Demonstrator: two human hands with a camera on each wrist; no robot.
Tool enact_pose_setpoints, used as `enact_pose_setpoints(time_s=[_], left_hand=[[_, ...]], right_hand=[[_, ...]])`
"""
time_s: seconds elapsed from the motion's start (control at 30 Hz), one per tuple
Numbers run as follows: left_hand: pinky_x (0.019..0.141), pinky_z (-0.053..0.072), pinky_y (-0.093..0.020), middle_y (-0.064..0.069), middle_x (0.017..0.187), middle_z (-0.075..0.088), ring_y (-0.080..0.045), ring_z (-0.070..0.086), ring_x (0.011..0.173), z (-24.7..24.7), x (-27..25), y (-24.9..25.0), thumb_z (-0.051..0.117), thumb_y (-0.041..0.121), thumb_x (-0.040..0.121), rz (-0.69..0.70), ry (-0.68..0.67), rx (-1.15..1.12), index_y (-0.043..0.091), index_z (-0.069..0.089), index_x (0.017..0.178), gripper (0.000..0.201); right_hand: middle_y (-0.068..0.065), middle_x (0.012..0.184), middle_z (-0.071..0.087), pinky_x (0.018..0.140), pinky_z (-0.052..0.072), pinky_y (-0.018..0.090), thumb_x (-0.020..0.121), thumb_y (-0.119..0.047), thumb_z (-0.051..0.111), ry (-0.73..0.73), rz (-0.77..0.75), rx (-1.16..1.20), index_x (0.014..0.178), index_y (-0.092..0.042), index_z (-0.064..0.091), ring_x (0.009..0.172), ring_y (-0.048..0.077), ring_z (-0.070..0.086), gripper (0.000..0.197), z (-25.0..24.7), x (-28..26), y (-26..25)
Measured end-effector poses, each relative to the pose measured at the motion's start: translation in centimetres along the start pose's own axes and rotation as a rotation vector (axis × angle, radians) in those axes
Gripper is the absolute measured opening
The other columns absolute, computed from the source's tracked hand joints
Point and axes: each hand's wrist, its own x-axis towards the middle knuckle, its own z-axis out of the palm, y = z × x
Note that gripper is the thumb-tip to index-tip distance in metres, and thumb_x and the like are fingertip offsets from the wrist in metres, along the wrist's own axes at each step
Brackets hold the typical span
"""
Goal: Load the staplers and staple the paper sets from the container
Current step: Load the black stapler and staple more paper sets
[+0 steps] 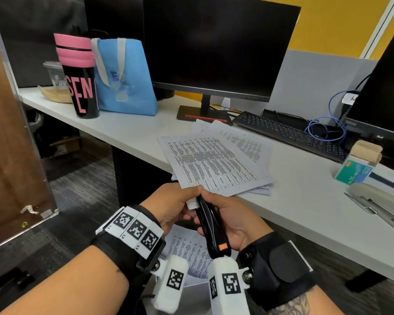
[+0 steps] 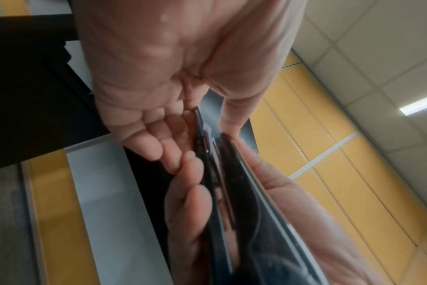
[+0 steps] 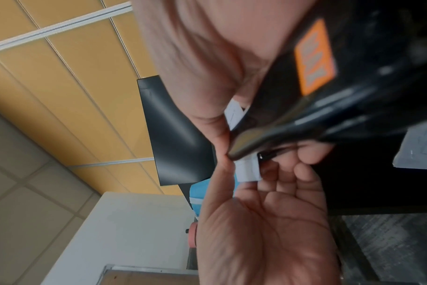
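The black stapler (image 1: pixel 210 226) was held in the air just off the bench (image 1: pixel 293 201) edge, its long axis running from the orange-labelled rear near the wrist up and away to a nose that met the near corner of the paper set (image 1: pixel 212 164). The right hand (image 1: pixel 232 221) was wrapped around its body. The left hand (image 1: pixel 168 205), just beside it, pinched that paper corner at the nose, and the sheets fanned out over the bench beyond.
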Motion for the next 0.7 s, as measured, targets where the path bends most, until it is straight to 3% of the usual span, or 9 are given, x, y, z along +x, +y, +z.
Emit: enact_pose_setpoints(time_s=[0.07,0.17,0.23,0.33,0.4,0.47,0.53,0.63,0.7], left_hand=[[0.046,0.041,-0.024,-0.010,0.066,0.062,-0.020,0.054,0.049,0.2,-0.2,0.1,0.064,0.025,0.093,0.016,0.008,-0.013,0.004,0.065,0.097,0.021],[0.050,0.049,-0.026,-0.015,0.074,0.064,-0.021,0.056,0.051,0.3,-0.3,0.9,0.057,0.032,0.096,-0.012,0.086,-0.066,0.004,0.066,0.098,0.029],[0.054,0.050,-0.029,-0.017,0.081,0.063,-0.022,0.056,0.053,-0.2,-0.1,1.3,0.048,0.023,0.099,0.000,0.200,0.006,0.005,0.063,0.104,0.024],[0.063,0.048,-0.032,-0.008,0.091,0.059,-0.020,0.056,0.070,-1.8,0.1,1.4,0.047,0.003,0.086,0.228,0.462,0.476,0.015,0.054,0.107,0.025],[0.079,0.044,-0.027,-0.001,0.105,0.051,-0.017,0.053,0.092,-2.4,-0.3,1.1,0.054,-0.001,0.078,0.414,0.465,0.821,0.023,0.051,0.113,0.043],[0.096,0.041,-0.035,-0.002,0.123,0.048,-0.021,0.046,0.113,-2.9,-0.1,0.6,0.068,0.009,0.075,0.595,0.371,1.105,0.030,0.050,0.124,0.056],[0.101,0.039,-0.049,0.000,0.133,0.049,-0.027,0.044,0.122,-3.5,0.3,0.2,0.072,0.038,0.075,0.750,0.260,1.226,0.042,0.055,0.118,0.047],[0.106,0.038,-0.052,0.020,0.117,0.063,-0.021,0.052,0.125,-3.4,0.7,0.5,0.053,0.057,0.085,0.799,0.142,1.124,0.043,0.069,0.093,0.023],[0.089,0.050,-0.042,0.014,0.088,0.071,-0.015,0.065,0.095,-2.5,0.5,1.3,0.054,0.045,0.093,0.623,0.163,0.895,0.033,0.068,0.081,0.022]], right_hand=[[0.011,0.076,0.065,0.056,0.050,0.029,0.079,-0.045,0.066,-0.002,-0.025,0.026,0.089,-0.009,0.067,0.062,0.016,0.061,0.038,0.1,0.1,0.1],[0.011,0.077,0.069,0.062,0.052,0.033,0.091,-0.043,0.056,-0.028,-0.020,0.084,0.093,-0.008,0.065,0.064,0.017,0.065,0.036,-0.3,-0.3,-0.3],[0.013,0.080,0.066,0.062,0.053,0.035,0.093,-0.045,0.052,-0.034,-0.018,0.143,0.094,-0.006,0.064,0.068,0.022,0.063,0.041,-1.1,-0.7,-0.8],[0.016,0.082,0.064,0.059,0.053,0.033,0.094,-0.044,0.051,0.002,-0.034,0.185,0.093,-0.004,0.064,0.068,0.024,0.062,0.042,-2.1,-1.1,-1.0],[0.017,0.085,0.065,0.061,0.053,0.034,0.093,-0.045,0.052,0.022,-0.011,0.181,0.095,-0.003,0.063,0.069,0.025,0.063,0.043,-2.3,-1.3,-0.7],[0.018,0.087,0.064,0.061,0.054,0.035,0.091,-0.046,0.054,0.025,0.032,0.162,0.101,-0.003,0.063,0.071,0.026,0.063,0.045,-2.3,-1.3,-0.3],[0.017,0.089,0.063,0.062,0.054,0.035,0.090,-0.048,0.056,0.025,0.062,0.134,0.112,-0.003,0.061,0.073,0.026,0.063,0.050,-2.1,-1.2,0.3],[0.017,0.086,0.063,0.066,0.052,0.035,0.092,-0.047,0.053,0.006,0.081,0.109,0.112,-0.002,0.061,0.071,0.025,0.063,0.050,-2.0,-1.3,0.8],[0.017,0.085,0.062,0.066,0.052,0.035,0.092,-0.045,0.053,-0.003,0.083,0.112,0.110,-0.001,0.061,0.071,0.025,0.062,0.048,-1.9,-1.5,0.8]])
